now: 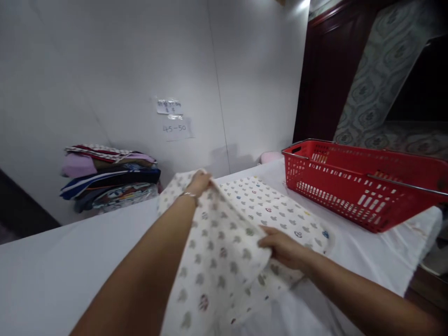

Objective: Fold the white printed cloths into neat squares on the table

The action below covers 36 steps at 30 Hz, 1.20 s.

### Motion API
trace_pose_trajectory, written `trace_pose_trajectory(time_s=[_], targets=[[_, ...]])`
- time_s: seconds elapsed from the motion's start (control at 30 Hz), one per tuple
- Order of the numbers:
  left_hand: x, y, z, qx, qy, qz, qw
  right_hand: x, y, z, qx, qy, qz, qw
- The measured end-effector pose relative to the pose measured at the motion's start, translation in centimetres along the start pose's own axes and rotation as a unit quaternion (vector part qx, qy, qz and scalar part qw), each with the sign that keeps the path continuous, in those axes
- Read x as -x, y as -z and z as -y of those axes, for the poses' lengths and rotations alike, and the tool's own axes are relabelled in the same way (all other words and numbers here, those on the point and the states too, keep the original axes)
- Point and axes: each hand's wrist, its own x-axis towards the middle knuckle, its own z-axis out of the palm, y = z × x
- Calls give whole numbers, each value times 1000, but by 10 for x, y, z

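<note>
A patterned cloth (266, 205) is shown on a white table (70, 261), held in both hands. The left hand (201, 181), with a thin bracelet (191, 195) at its wrist, is stretched farther out; its fingers are closed over the cloth's far edge, which is raised off the table. The right hand (285, 248) is drawn in nearer the body, with thumb and fingers pinched together on a fold at the cloth's middle. The held edge is thus stretched along a slanting line from the left fingers, far and to the left, to the right fingers, near and to the right. Beyond the right fingers a flat part of the cloth is spread on the table, its long axis running away to the right; on the near side of the left fingers a loose part hangs down toward the body. The right hand is the nearer of the two to the flat part. A red basket (364, 186) is seen well to the right of the right fingers, apart from the cloth. A stack (112, 179) of folded textiles lies left of the left fingers against the wall, where paper notes (175, 119) are stuck.
</note>
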Motion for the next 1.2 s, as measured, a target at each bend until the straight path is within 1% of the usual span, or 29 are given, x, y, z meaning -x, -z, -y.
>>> trace_pose_trajectory(time_s=[0.07,0.1,0.13,0.17,0.2,0.23,0.27,0.33,0.4,0.47,0.53,0.57,0.63,0.7,0.73,0.77,0.8,0.9,1.03,1.2], targets=[[-4,-59,-28,71,-12,104,992,21,64,4,5,18,-104,994],[1,-84,-38,109,-29,168,979,31,93,3,12,17,-160,987],[8,-104,-43,119,-38,211,969,39,118,1,24,7,-208,978],[17,-118,-43,118,-44,251,960,46,139,-2,37,-7,-243,969],[27,-127,-39,105,-51,278,953,52,155,-5,46,-16,-260,964],[37,-130,-30,83,-56,295,950,56,167,-7,55,-24,-266,962],[48,-129,-19,56,-63,308,948,59,174,-10,61,-29,-265,962],[69,-115,11,-6,-86,289,953,60,181,-14,73,-37,-260,962],[92,-93,39,-81,-112,264,955,58,182,-15,90,-52,-264,959],[121,-70,60,-146,-129,248,949,56,183,-16,106,-65,-269,955],[154,-51,76,-200,-147,250,936,54,185,-15,118,-78,-272,952],[170,-44,82,-211,-169,253,929,53,186,-13,123,-84,-270,951],[200,-36,93,-227,-219,252,915,52,189,-7,131,-79,-262,953],[222,-34,104,-253,-253,240,903,51,193,3,139,-31,-262,954],[230,-35,109,-271,-260,230,898,51,195,8,146,-7,-274,951],[237,-36,113,-287,-265,220,894,51,198,12,154,7,-292,944],[242,-38,116,-300,-271,213,890,51,201,15,163,6,-312,936],[253,-43,122,-320,-305,195,875,54,211,14,192,-53,-347,917],[261,-45,126,-323,-358,169,859,59,217,6,239,-89,-355,899],[264,-43,133,-315,-364,164,861,66,216,10,310,-132,-345,876]])
